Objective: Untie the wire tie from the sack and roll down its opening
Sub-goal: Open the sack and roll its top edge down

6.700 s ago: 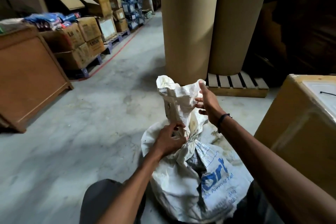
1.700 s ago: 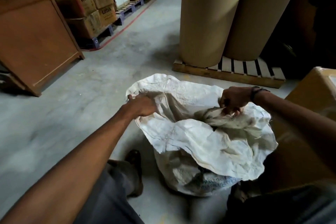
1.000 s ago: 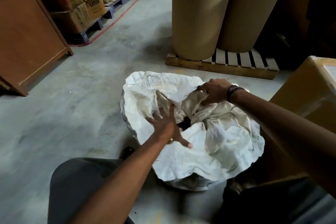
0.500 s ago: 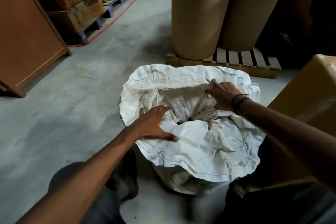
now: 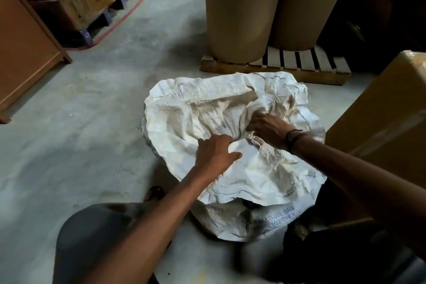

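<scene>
Most done, by the look: no tie visible, sack (image 5: 232, 145) on the floor (image 5: 92, 122) with mouth spread wide and folded outward. Left hand (image 5: 215, 155) curled on the near fold, right hand (image 5: 268, 130) bunching cloth at the centre; how tight, cannot tell. Probably left: rolling the rim lower. Open floor to the left; box (image 5: 380, 136) crowding the right, pallet (image 5: 276, 68) just behind.

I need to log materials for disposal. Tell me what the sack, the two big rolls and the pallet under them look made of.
Sack: looks like woven plastic, matte off-white; fine weave texture, frayed threads at the rim, stiff creases.
Rolls: apparently brown kraft paper or cardboard; even matte tan surface, no print.
Pallet: bare wood; pale slats with gaps on a darker base board.
</scene>
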### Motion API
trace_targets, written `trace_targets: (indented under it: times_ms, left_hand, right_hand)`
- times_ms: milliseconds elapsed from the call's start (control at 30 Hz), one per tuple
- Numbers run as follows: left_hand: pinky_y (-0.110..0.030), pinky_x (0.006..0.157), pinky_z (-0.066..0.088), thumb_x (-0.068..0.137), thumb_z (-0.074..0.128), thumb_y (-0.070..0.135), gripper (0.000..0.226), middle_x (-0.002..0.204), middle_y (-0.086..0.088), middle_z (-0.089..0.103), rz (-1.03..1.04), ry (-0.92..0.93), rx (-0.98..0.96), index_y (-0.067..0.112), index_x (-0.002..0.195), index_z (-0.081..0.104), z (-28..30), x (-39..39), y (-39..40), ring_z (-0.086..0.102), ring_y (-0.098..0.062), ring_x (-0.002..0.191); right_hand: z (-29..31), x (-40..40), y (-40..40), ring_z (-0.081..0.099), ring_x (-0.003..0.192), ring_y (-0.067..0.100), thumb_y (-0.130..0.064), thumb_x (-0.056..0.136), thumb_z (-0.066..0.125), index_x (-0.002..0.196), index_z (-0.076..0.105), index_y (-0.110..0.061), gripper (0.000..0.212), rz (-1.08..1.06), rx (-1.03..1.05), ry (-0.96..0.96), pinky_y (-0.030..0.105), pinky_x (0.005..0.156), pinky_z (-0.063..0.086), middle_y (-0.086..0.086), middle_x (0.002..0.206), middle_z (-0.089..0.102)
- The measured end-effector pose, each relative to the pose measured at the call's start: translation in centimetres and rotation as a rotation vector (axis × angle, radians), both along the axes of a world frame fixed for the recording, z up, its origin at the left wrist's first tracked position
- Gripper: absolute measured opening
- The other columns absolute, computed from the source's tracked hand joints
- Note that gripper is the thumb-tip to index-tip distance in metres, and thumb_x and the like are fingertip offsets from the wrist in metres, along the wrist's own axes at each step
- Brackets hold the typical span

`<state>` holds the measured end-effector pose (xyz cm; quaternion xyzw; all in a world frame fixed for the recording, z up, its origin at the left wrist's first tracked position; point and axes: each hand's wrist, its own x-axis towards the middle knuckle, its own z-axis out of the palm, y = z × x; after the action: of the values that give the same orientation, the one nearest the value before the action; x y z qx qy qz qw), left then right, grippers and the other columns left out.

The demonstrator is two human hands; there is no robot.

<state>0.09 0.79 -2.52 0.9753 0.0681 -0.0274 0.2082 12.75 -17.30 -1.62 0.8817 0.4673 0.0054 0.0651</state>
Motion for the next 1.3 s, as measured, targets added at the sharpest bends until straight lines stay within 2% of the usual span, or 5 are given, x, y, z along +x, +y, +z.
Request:
trace_targets:
  times_ms: [567,800,933,1133,1300]
  left_hand:
    - [-0.019,0.068,0.044,0.077,0.086,0.045,0.025,0.074,0.025,0.063,-0.52,0.076,-0.288,0.024,0.086,0.076,1.8,-11.0,6.7,0.061,0.007,0.073]
    - [-0.033,0.067,0.049,0.081,0.073,0.068,0.048,0.077,0.009,0.071,-0.415,0.21,-0.204,0.02,0.083,0.072,3.1,-11.3,7.2,0.063,-0.008,0.07]
    - [-0.033,0.076,0.055,0.096,0.072,0.033,0.024,0.091,0.001,0.075,-0.264,0.155,-0.344,0.016,0.114,0.071,2.8,-7.8,3.7,0.071,-0.016,0.083]
    - [-0.041,0.098,0.052,0.086,0.079,0.035,0.066,0.127,-0.008,0.068,-0.085,-0.082,-0.191,0.018,0.142,0.05,0.9,-3.8,0.7,0.064,-0.027,0.118]
    - [-0.076,0.117,0.0,0.061,0.082,0.076,0.131,0.172,-0.021,0.0,-0.073,0.225,0.076,0.043,0.163,0.005,-0.3,-1.4,2.0,-0.002,-0.043,0.159]
  right_hand:
    - [6.3,3.0,-6.2,0.074,0.095,0.029,-0.006,0.086,0.079,0.089,0.084,-0.011,0.008,-0.378,0.152,0.244,0.024,0.078,0.043,0.011,0.095,0.081]
    - [5.0,1.5,-6.7,0.072,0.091,0.036,-0.006,0.087,0.069,0.085,0.08,-0.016,0.015,-0.289,0.166,0.129,0.038,0.075,0.056,0.013,0.094,0.077]
    - [3.3,-0.4,-6.4,0.067,0.105,0.041,-0.021,0.09,0.068,0.107,0.077,-0.021,0.02,-0.234,0.108,0.005,0.05,0.09,0.056,0.016,0.106,0.073]
    - [1.0,-5.1,-4.1,0.06,0.125,0.03,-0.033,0.102,0.059,0.134,0.069,-0.026,0.033,-0.057,0.028,0.234,0.046,0.103,0.05,0.006,0.136,0.066]
    - [-2.6,-6.1,-4.6,0.041,0.144,0.023,-0.053,0.104,0.045,0.16,0.032,-0.041,0.059,0.057,-0.421,0.178,0.046,0.112,0.034,-0.008,0.157,0.049]
